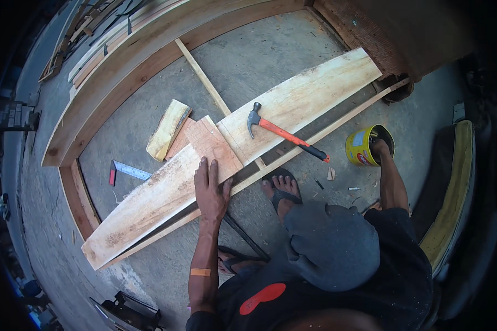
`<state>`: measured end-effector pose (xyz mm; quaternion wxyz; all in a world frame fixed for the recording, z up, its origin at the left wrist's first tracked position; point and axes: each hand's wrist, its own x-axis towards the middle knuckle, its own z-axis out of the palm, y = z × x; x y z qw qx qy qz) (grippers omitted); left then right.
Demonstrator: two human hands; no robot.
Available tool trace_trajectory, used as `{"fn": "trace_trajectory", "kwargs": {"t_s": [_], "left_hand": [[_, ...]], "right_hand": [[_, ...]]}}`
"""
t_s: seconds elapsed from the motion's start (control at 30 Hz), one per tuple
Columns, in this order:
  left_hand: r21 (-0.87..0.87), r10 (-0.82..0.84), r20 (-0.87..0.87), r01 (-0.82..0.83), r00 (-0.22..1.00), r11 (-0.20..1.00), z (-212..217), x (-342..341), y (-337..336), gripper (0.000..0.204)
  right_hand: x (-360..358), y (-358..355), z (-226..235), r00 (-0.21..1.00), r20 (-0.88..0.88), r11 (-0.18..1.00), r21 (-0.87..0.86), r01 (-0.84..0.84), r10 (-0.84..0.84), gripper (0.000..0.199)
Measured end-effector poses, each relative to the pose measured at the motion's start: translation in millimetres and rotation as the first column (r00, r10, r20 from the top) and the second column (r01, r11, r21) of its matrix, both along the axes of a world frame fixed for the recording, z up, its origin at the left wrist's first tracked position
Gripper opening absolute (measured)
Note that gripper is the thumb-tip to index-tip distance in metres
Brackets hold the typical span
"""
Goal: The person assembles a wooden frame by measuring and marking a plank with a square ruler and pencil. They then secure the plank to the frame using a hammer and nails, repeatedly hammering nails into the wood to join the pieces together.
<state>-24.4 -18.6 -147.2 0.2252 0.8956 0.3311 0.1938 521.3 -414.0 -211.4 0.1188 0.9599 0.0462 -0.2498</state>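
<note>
My left hand (211, 190) lies flat, fingers stretched out, on a thin reddish board piece (214, 148) and the long pale plank (309, 94) under it. The plank runs slantwise across a wooden frame. A claw hammer (284, 132) with an orange and black handle rests on the plank, its handle end reaching past the near edge. To the right, my right hand (379, 148) reaches into a round yellow tin (358, 154). The tin's rim and inside hide its fingers, so what they touch cannot be made out.
A try square (129, 171) and a wood offcut (169, 129) lie left of the plank. The frame's tall side board (94, 124) curves along the left. A narrow batten (203, 77) crosses the frame. Small scraps and a marker-like stick (354, 188) dot the concrete floor.
</note>
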Motion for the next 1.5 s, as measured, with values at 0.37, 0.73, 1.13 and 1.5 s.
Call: {"fn": "trace_trajectory", "kwargs": {"t_s": [0.37, 0.73, 1.13, 1.5], "left_hand": [[0.07, 0.107, -0.024, -0.105, 0.994, 0.992, -2.1, -7.7, -6.4, 0.077], [-0.398, -0.01, 0.365, 0.166, 0.931, 0.902, 71.5, 44.7, -51.5, 0.046], [-0.725, 0.535, 0.29, -0.183, 0.793, 0.664, 23.9, 1.6, 7.7, 0.02], [-0.937, 0.772, 0.288, -0.001, 0.567, 0.35, 4.8, -37.5, 51.2, 0.019]], "right_hand": [[-59.3, 44.1, 38.8, 0.949, 0.272, 0.985, 0.103, 0.139, -0.162, 0.043], [-273.1, 230.8, 212.8, 0.802, 0.069, 0.29, 0.911, -0.293, 0.593, 0.018], [-260.3, 246.4, 109.2, 0.657, 0.56, 0.447, 0.48, -0.754, 0.505, 0.039], [-341.0, 271.3, 216.1, 0.046, 0.129, -0.043, 0.611, -0.79, 0.991, 0.048]]}}
